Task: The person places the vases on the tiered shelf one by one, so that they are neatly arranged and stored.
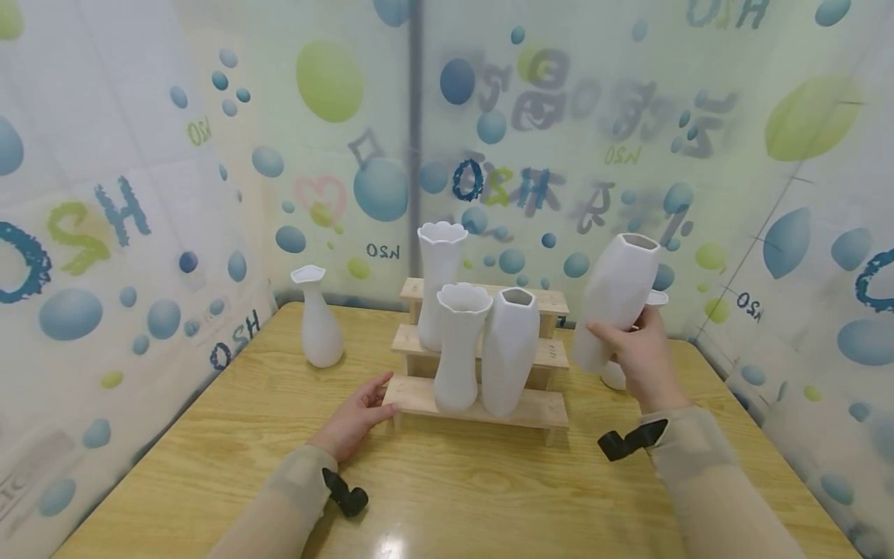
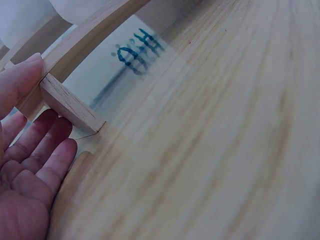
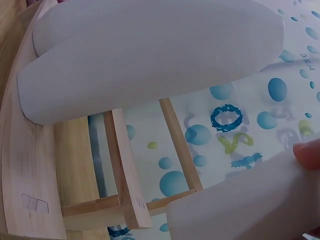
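My right hand [image 1: 649, 361] grips a white faceted vase [image 1: 621, 287], held tilted beside the right end of a three-step wooden stand [image 1: 412, 396]. In the right wrist view, the thumb [image 3: 307, 155] lies on this vase [image 3: 250, 205]. My left hand [image 1: 358, 419] holds the left end of the stand's lowest step, thumb against the board [image 2: 75, 45] and fingers around the leg. A scalloped-rim vase [image 1: 457, 349] and another faceted vase [image 1: 511, 353] stand side by side on the lowest step. Another scalloped vase [image 1: 436, 256] stands on the middle step.
A slim-necked white vase [image 1: 321, 326] stands on the wooden table [image 1: 447, 489] at the left. Another white vase [image 1: 615, 377] is mostly hidden behind my right hand. Patterned curtains [image 1: 335, 194] enclose the table's back and sides.
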`<action>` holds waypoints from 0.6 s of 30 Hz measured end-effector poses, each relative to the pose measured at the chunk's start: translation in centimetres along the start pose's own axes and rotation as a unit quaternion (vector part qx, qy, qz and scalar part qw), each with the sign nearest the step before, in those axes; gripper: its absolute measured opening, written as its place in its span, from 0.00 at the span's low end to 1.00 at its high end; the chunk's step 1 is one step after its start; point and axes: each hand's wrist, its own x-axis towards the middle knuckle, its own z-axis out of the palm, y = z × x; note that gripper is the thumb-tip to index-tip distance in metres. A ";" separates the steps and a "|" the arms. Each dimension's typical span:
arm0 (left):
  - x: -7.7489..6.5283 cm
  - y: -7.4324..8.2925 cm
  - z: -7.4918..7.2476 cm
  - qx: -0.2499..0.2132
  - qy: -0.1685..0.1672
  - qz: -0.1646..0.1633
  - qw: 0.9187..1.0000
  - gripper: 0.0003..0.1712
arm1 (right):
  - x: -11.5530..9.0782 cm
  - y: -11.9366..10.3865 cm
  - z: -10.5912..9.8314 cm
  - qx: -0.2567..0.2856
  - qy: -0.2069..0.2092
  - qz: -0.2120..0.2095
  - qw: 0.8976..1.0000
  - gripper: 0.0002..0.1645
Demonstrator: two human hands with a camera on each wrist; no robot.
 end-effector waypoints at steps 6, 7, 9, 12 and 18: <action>-0.1 0.1 0.0 -0.005 0.002 -0.007 1.000 0.43 | 0.5 -0.1 0.8 -0.003 -0.017 0.000 1.000 0.50; -0.1 0.1 0.1 -0.005 0.002 -0.007 1.000 0.43 | 0.6 -0.1 0.9 -0.004 -0.019 0.002 1.000 0.50; -0.2 0.1 0.1 -0.005 0.001 -0.007 1.000 0.44 | 0.7 -0.1 1.1 -0.005 -0.023 0.005 1.000 0.50; -0.2 0.2 0.1 -0.005 0.000 -0.005 1.000 0.43 | 0.9 0.0 1.4 -0.005 -0.027 0.010 1.000 0.49; -0.2 0.2 0.1 -0.003 0.001 -0.007 1.000 0.43 | 1.1 0.0 2.2 -0.006 -0.031 0.024 0.999 0.50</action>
